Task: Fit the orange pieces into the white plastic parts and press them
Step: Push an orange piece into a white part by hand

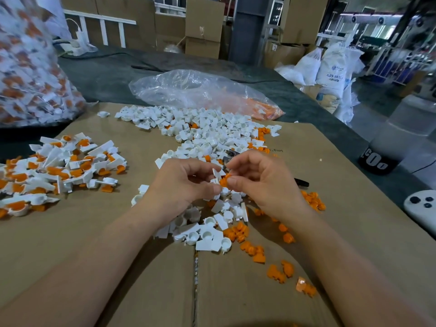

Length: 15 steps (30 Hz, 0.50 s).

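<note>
Orange plastic insert [224, 180], pinched by right hand [264, 185], touches white cupped plastic part [215, 175] gripped by left hand [186, 185], over brown cardboard [113, 232]; cartons [204, 22] behind

Soft even daylight, wide-angle edge distortion.

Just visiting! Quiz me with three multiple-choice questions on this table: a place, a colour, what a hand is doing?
1. Where on the cardboard is the pile of assembled parts? A) person's left B) person's right C) under the hands
2. Colour of the loose pieces at near right? A) blue B) orange C) green
3. The right hand is: A) flat B) pinching an orange piece C) empty
A: it lies left. B: plainly orange. B: fingertips pinch it against the white part in the left hand.
</note>
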Available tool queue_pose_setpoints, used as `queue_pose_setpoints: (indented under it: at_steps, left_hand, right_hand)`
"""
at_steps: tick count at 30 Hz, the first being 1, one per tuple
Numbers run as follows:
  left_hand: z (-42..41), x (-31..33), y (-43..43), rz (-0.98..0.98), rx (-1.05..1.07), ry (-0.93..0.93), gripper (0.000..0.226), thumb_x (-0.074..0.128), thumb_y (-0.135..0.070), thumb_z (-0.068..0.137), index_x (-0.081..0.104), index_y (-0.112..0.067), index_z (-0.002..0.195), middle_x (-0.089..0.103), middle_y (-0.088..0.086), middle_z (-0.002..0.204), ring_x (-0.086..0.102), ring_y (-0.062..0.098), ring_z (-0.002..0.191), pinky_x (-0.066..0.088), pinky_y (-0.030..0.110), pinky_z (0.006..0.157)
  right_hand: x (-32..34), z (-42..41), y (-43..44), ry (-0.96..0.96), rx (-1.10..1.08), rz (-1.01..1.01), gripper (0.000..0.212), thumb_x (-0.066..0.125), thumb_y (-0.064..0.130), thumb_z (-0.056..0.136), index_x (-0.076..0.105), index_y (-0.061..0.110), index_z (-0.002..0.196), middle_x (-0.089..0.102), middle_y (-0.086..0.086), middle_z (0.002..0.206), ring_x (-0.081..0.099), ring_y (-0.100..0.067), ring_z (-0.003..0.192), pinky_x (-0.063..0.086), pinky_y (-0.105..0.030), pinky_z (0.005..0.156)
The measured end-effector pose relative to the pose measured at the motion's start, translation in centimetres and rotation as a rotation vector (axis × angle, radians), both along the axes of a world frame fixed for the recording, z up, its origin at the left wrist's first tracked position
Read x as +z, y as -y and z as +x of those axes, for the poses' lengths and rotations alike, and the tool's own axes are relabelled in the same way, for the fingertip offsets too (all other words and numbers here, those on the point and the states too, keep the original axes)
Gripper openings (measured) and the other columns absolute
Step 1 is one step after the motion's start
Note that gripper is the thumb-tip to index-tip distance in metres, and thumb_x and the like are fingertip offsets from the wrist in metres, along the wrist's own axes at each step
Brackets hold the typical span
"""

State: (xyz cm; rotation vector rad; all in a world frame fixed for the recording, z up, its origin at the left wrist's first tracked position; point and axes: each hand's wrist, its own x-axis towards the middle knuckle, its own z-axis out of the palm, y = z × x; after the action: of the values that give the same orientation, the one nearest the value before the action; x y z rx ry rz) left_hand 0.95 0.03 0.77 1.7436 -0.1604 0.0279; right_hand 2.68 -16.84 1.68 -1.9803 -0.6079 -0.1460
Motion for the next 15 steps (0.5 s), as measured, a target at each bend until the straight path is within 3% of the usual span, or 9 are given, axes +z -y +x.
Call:
queue_pose_setpoints:
  at_steps: [6,15]
  left_hand:
    - [0.06,0.03,0.1,-0.014,-0.031,-0.026,0.028,0.077,-0.002,0.066,0.071,-0.016,0.09,0.064,0.01,0.077,0.066,0.021,0.069,0.059,0.03,0.07]
    - [-0.25,-0.08,0.31,-0.091,-0.019,0.031,0.03,0.075,0.007,0.064,0.068,-0.017,0.081,0.057,-0.016,0.052,0.055,-0.001,0.047,0.046,0.01,0.05]
  right_hand:
    - [-0.25,-0.03,-0.31,0.032,0.0,0.013,0.036,0.07,0.003,0.077,0.057,0.036,0.073,0.062,0.017,0.071,0.062,-0.003,0.072,0.053,-0.021,0.07]
    - [-0.27,-0.2,-0.63,0.041,0.031,0.057,0.036,0.069,-0.003,0.076,0.058,0.031,0.072,0.061,0.023,0.067,0.061,0.002,0.068,0.05,-0.014,0.067]
